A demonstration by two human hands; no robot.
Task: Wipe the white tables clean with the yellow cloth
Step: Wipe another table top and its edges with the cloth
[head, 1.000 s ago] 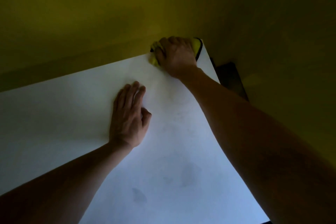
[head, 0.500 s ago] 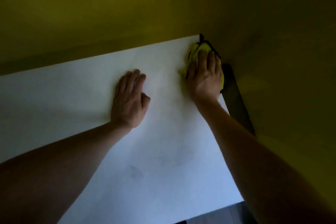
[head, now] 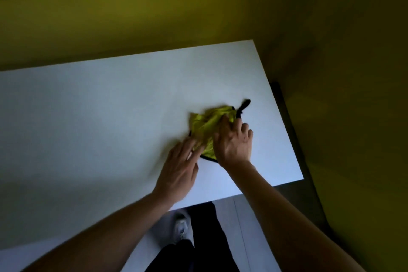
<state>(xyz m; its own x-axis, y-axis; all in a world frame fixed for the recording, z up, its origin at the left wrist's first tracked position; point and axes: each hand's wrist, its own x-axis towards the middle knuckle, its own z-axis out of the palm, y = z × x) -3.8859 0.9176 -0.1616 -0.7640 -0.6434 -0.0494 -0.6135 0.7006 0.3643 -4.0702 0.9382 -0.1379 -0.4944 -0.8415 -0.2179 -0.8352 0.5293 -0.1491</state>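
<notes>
Yellow cloth [head: 208, 127], black-edged, lies crumpled on the white table [head: 99, 117], near its right edge

yellow cloth [head: 206, 127] bunched on white table [head: 99, 117] | right hand [head: 234, 143] on it | left hand [head: 178, 168] touching

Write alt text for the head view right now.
Both hands meet on a crumpled yellow cloth near the right end of a white table: right hand on top, left hand touching its near edge. Yellow wall behind.

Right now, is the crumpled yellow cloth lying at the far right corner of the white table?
No, the crumpled yellow cloth lies well inside the white table, under both hands, away from that corner.
</notes>
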